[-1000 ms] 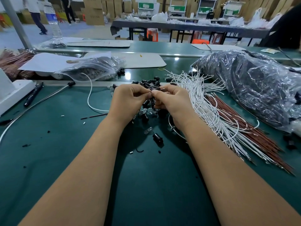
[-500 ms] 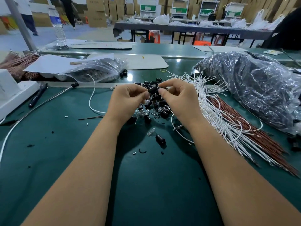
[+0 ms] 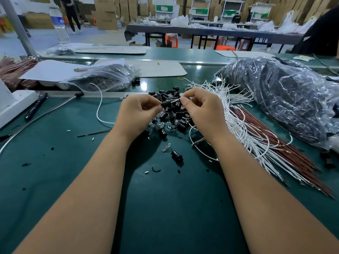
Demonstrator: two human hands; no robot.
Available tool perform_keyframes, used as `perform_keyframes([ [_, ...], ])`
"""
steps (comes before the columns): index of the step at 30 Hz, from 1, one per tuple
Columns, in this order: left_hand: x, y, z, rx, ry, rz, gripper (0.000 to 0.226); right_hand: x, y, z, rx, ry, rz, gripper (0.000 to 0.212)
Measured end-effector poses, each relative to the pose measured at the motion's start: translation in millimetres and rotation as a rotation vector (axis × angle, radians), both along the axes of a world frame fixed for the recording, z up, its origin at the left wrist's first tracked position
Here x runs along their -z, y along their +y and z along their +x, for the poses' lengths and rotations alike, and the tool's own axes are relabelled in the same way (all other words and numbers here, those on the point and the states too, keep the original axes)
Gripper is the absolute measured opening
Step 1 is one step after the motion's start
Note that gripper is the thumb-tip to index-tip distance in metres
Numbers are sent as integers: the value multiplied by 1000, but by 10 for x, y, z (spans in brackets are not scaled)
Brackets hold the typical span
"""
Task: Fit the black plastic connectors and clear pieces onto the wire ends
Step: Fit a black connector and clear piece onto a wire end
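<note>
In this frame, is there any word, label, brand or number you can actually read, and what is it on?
None reads clearly.
Water bottle: blue label, print too blurred to read.
Cardboard boxes at the back: faint dark marks, too small to read.
Small packet on the far bench: print too small to read.
Black pen at the left: no marking legible.

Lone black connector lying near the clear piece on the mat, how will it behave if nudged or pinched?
The lone black connector looks like a short cylinder lying on its side, so a nudge would probably roll it across the smooth green mat. It looks like small moulded plastic, so likely stiff and light. The clear piece beside it may scatter too.
</note>
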State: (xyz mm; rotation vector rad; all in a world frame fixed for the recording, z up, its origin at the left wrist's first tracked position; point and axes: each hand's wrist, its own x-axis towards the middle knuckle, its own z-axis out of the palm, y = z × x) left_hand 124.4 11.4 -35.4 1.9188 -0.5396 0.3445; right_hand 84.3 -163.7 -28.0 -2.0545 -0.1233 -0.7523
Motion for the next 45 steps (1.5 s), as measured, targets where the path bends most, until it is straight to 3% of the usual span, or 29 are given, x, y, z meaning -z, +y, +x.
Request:
perform_keyframes([
  [14,9,-95,13,-55,-234,148,7,37,8,27,0,-80,-80,12],
  [23,21,-107,0,-46,-179,80,3,46,29,39,28,-93,-97,12],
  [37,87,-112,61,-33,-155,279,8,58,40,26,35,-73,-197,12],
  [45,69,-106,42,-26,-122,192,6,81,35,50,42,-52,-182,17],
])
